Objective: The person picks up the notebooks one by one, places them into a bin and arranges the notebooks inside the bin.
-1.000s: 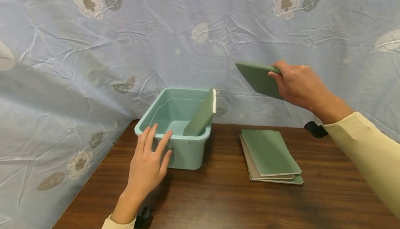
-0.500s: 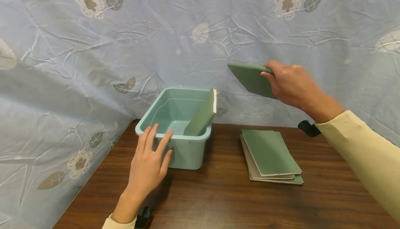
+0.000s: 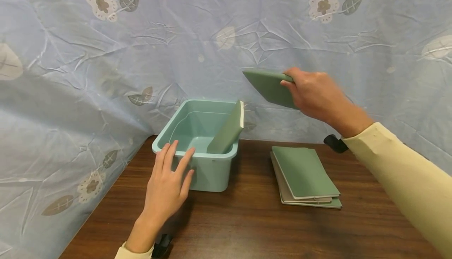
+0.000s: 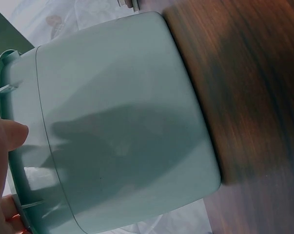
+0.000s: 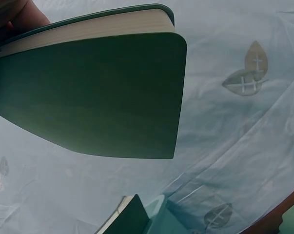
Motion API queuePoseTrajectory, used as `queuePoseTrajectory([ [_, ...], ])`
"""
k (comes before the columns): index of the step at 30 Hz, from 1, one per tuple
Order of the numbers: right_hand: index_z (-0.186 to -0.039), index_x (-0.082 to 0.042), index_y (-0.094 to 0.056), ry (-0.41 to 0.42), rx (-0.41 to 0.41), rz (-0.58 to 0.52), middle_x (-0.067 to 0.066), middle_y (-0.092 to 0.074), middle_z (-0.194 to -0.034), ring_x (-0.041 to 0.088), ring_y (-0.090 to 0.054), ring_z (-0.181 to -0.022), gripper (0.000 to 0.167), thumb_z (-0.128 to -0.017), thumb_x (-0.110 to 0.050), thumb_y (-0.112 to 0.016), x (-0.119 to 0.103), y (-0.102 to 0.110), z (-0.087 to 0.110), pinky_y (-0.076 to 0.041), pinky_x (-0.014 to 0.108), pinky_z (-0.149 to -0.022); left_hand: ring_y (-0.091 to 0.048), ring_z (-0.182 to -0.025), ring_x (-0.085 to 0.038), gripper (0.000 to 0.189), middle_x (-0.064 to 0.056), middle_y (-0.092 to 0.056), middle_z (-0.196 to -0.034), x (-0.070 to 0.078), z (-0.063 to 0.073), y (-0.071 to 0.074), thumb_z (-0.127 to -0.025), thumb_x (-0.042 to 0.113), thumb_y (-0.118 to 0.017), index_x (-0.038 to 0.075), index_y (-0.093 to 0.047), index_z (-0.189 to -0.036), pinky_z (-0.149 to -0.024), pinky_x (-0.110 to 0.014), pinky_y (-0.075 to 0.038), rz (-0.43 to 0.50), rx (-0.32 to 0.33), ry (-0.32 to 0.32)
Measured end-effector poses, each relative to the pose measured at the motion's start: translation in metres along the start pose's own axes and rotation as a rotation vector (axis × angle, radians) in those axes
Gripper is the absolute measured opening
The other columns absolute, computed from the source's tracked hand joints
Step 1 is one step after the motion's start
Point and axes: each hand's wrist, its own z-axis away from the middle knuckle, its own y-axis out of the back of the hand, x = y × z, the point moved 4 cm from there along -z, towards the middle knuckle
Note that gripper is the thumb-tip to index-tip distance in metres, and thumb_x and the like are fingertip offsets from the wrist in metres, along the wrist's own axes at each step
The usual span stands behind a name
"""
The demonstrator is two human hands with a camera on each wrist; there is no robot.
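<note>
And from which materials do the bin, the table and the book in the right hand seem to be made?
Bin: probably moulded plastic, satin, given smooth walls and ribbed rim.
Table: dark, slightly shiny wood grain; real wood or laminate, I cannot tell.
Book in the right hand: layered pale edge suggests paper; smooth matte green covers, perhaps leatherette or card.

A person's left hand (image 3: 166, 185) is resting with fingers spread at the near rim of the bin (image 3: 212, 174), while the right hand (image 3: 315, 94) is gripping, thumb and fingers curled, above and to the bin's right.
</note>
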Motion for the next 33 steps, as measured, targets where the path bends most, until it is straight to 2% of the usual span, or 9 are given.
queuePoseTrajectory([
  [7,-0.11,0.003,-0.065,0.037,0.006,-0.015,0.018,-0.073,-0.081,0.038,-0.064,-0.06,0.016,-0.103,-0.011,-0.066,-0.01,-0.008,-0.011,-0.058,0.055,-0.06,-0.042,-0.147,-0.052,0.062,-0.031,-0.044,-0.16,0.0,0.001,0.0,-0.095,0.017,-0.074,0.017,-0.055,-0.154,-0.12,-0.07,-0.037,-0.002,-0.007,0.004],
  [15,-0.115,0.001,-0.066,0.015,-0.024,-0.039,0.018,-0.076,-0.088,0.038,-0.068,-0.066,0.019,-0.106,-0.015,-0.063,-0.025,-0.013,-0.024,-0.059,0.054,-0.064,-0.04,-0.149,-0.051,0.063,-0.031,-0.044,-0.161,-0.001,0.001,0.002,-0.095,0.016,-0.074,0.017,-0.055,-0.155,-0.12,-0.071,-0.037,0.001,-0.003,0.004],
  [24,-0.115,0.003,-0.066,0.075,-0.016,-0.067,0.019,-0.077,-0.091,0.037,-0.07,-0.067,0.021,-0.106,-0.016,-0.063,-0.04,-0.019,-0.035,-0.06,0.054,-0.064,-0.039,-0.15,-0.05,0.062,-0.031,-0.044,-0.161,-0.001,0.001,0.003,-0.095,0.016,-0.073,0.017,-0.055,-0.155,-0.121,-0.07,-0.037,0.002,-0.011,0.011],
  [33,-0.115,0.003,-0.066,0.118,-0.007,-0.081,0.019,-0.079,-0.096,0.035,-0.076,-0.073,0.02,-0.106,-0.015,-0.064,-0.049,-0.02,-0.036,-0.063,0.051,-0.064,-0.043,-0.146,-0.053,0.063,-0.031,-0.045,-0.16,0.001,0.0,0.002,-0.093,0.014,-0.075,0.016,-0.057,-0.153,-0.119,-0.069,-0.038,0.012,0.014,-0.016],
])
